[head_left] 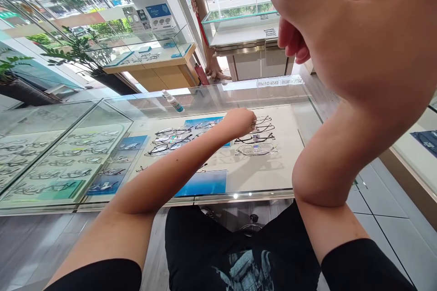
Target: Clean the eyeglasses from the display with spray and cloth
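Observation:
My left hand (241, 122) is closed in a fist over the glass top of the display counter (259, 177). Its fingers curl away from me, so anything inside them is hidden. Below the glass, several pairs of eyeglasses (256, 149) lie in rows around the fist. Close to the camera at the upper right, my right hand (355, 32) is raised with its wrist bent and fingers curled inward. The thumb lies over the side of that hand, and whatever it may hold is out of sight. A small white spray bottle (173, 101) stands on the glass, left of my left hand.
More eyeglasses lie in the left section of the counter (64, 161). Beyond it are two other glass showcases (150, 54), potted plants (109, 79) and a red fire extinguisher (201, 74). Another counter (409, 163) borders the right side. My black-clothed lap (198, 250) is at the front edge.

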Demonstrator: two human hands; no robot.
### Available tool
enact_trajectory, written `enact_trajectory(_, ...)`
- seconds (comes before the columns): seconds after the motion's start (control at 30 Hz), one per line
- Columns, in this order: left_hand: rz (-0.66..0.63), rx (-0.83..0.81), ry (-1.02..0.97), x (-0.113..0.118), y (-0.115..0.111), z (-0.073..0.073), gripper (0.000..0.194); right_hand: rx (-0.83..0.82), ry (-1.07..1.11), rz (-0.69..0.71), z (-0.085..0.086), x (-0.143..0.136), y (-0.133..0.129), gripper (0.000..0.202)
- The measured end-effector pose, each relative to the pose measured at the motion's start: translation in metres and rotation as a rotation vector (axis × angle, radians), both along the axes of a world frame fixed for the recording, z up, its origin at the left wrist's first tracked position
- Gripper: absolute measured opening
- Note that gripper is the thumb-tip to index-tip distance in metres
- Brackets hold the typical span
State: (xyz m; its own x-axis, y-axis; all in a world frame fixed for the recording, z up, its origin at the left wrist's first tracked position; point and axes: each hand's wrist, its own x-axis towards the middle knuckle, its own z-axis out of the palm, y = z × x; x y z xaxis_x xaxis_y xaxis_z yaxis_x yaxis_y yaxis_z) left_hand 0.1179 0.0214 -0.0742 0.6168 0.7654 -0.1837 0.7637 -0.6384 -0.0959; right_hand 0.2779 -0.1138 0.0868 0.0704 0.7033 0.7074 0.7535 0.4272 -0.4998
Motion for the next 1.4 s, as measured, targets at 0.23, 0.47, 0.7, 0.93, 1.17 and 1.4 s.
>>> enact_trajectory(0.23,-0.007,-0.004,-0.051,-0.001,0.006,-0.004,0.026,-0.026,-0.026,-0.036,0.002,-0.005,0.000,0.046)
enact_trajectory(0.47,0.000,-0.002,-0.080,-0.006,0.001,0.001,0.027,-0.006,-0.048,-0.013,0.002,-0.010,0.001,0.046)
enact_trajectory(0.7,0.026,-0.034,-0.300,-0.025,-0.005,0.031,0.024,-0.008,-0.073,0.051,-0.001,-0.015,0.005,0.053)
enact_trajectory(0.93,0.081,-0.027,-0.979,-0.079,-0.011,0.078,0.021,-0.048,-0.044,0.152,-0.007,-0.029,0.017,0.055)
enact_trajectory(1.17,0.107,-0.157,-1.545,-0.119,-0.021,0.108,0.028,-0.202,-0.085,0.190,-0.023,-0.054,0.038,0.046)
enact_trajectory(1.4,0.036,-0.145,-1.688,-0.129,-0.032,0.109,0.030,-0.188,-0.039,0.268,-0.038,-0.087,0.043,0.025)
